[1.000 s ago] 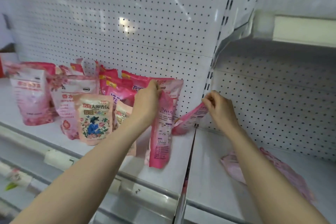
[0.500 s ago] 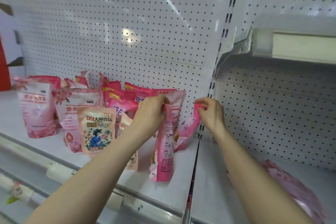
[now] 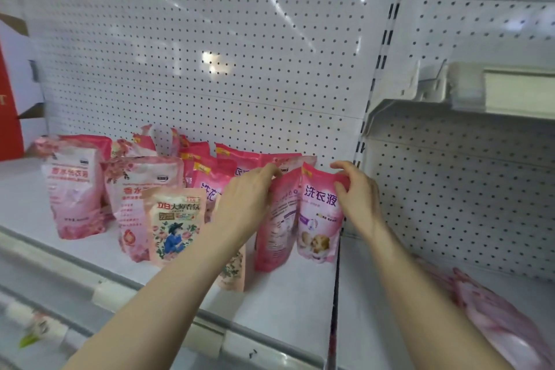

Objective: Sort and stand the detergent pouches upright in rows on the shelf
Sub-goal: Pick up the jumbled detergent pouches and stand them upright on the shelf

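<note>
Pink detergent pouches (image 3: 318,219) stand side by side on the shelf (image 3: 285,294) just beneath the fingers (image 3: 341,166), left hand (image 3: 249,198) and right hand (image 3: 359,201) each pinching a top seam, probably the surest hold on soft, slippery, liquid-heavy bags that slump.

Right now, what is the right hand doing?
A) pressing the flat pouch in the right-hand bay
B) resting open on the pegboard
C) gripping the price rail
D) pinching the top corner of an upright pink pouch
D: the right hand curls its fingers over the top corner of the pink pouch, which stands upright on the shelf next to the back-facing pouch that the left hand grips.
</note>
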Motion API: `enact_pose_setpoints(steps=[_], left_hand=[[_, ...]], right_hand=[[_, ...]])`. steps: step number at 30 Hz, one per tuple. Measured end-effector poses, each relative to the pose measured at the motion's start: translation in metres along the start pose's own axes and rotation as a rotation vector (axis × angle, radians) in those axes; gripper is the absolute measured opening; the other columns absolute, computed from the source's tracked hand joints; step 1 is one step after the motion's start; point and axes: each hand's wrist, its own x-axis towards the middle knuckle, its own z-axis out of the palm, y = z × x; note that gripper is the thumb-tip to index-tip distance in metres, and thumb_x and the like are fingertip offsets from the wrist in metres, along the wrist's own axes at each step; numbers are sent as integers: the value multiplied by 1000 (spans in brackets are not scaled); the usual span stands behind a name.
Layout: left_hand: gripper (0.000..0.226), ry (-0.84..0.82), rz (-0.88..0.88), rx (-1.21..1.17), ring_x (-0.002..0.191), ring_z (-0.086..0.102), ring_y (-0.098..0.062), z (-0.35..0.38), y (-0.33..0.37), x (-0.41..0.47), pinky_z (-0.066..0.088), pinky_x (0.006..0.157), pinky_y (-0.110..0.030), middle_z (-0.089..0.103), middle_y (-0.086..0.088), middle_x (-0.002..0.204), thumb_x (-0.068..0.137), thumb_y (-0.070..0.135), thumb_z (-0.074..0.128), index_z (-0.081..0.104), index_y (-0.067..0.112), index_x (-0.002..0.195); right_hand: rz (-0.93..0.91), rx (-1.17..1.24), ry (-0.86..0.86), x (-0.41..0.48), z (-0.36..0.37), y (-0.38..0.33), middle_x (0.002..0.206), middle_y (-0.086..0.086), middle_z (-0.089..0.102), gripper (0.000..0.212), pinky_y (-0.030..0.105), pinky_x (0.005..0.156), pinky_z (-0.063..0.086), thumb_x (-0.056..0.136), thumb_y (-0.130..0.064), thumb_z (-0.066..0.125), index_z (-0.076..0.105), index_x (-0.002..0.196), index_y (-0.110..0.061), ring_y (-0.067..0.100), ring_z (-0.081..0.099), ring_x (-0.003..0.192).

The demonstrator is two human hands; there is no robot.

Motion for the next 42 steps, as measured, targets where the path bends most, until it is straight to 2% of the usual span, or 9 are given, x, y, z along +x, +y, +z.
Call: enact_pose_setpoints(steps=[6,12,17,21,26,30,35,39,42], left_hand=[[32,-138,88,-118,94,62,-2,-39,-24,-20,52,86,-23,66,13,111,95,31,55,56,23,125],[42,-269,149,-80,108,59,-11,-50,-70,-37,49,90,-35,67,9,117,88,-1,51,63,25,119],[16,-216,203,-39,84,62,-13,-45,-82,-32,52,77,-32,71,5,96,88,28,67,70,20,101],[11,-134,165,-30,73,60,-11,-39,-83,-30,51,69,-29,70,5,85,89,26,65,71,18,94],[19,-99,150,-18,81,63,-18,-33,-93,-37,55,69,-34,69,0,94,88,19,66,70,15,107],[40,8,204,-34,111,56,-32,-33,-81,-47,49,93,-45,62,-12,121,82,5,69,63,10,120],[30,173,403,-198,106,53,-36,-21,-37,-61,41,87,-39,61,-19,116,83,-3,64,69,4,112],[34,7,470,-323,104,57,-31,14,11,-65,45,85,-36,62,-11,113,81,-3,64,69,9,112],[37,-203,485,-381,103,61,-28,49,52,-67,47,81,-33,63,-5,115,81,3,68,67,14,116]], right_hand=[[-229,-177,40,-21,4,-36,124,-3,66,39,26,101,38,95,-4,54,62,129,-21,16,53,115],[-214,-268,-309,-6,36,-74,149,-4,43,46,35,111,38,97,-4,50,54,134,-31,14,43,132],[-69,-127,-240,7,34,-93,88,19,68,25,26,67,47,94,-4,43,62,82,-17,21,57,69],[-71,-177,-255,8,20,-111,91,8,71,29,24,55,35,96,-3,39,60,87,-21,10,48,57],[20,-326,-347,-29,30,-103,131,-1,64,42,28,95,50,98,1,44,63,127,-25,19,63,113],[131,-296,-158,-78,17,-77,130,2,65,40,29,100,43,95,0,47,65,124,-21,21,61,118],[427,-778,101,-129,-59,-3,115,15,69,38,41,93,46,90,-14,59,61,129,-16,34,58,110],[925,-943,-183,-155,-116,32,137,11,55,50,46,103,37,95,-48,43,45,139,-25,34,47,126],[824,-829,-281,-169,-132,36,137,9,58,48,37,98,44,93,-49,44,56,135,-27,32,53,122]])
